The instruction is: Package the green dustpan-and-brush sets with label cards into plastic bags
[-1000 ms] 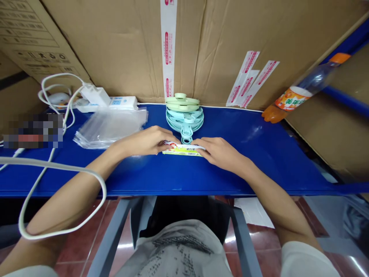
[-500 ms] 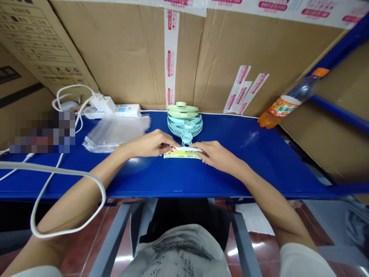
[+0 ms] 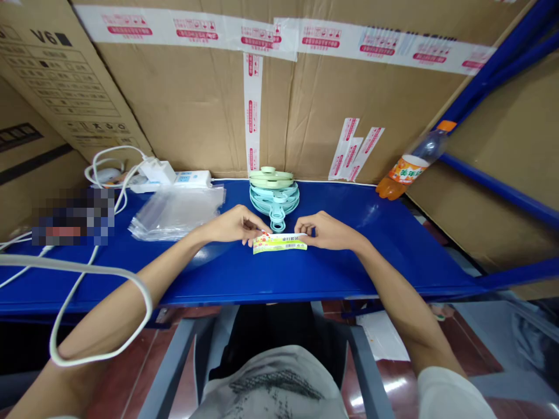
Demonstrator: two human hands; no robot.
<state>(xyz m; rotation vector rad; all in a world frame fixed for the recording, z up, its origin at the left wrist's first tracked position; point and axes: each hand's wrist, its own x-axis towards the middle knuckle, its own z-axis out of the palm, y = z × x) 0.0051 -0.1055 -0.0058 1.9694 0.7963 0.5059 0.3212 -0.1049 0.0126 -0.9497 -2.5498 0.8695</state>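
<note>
Printed card label point(image 3: 280, 242): lay between the hands, just nearer the wearer than the light-blue plastic handles point(image 3: 278, 221).
Long axis: ran left to right.
Left hand point(image 3: 234, 225): fingers pinched its left end.
Right hand point(image 3: 326, 231): pinched its right end; neither hand was nearer.

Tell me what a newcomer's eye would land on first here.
Probably the yellow-green and white printed card at the middle, held near its ends by the fingers of the left hand and right hand. Just beyond it sits a stack of pale green and light blue pieces, while an orange-capped bottle stands toward the back right.
</note>
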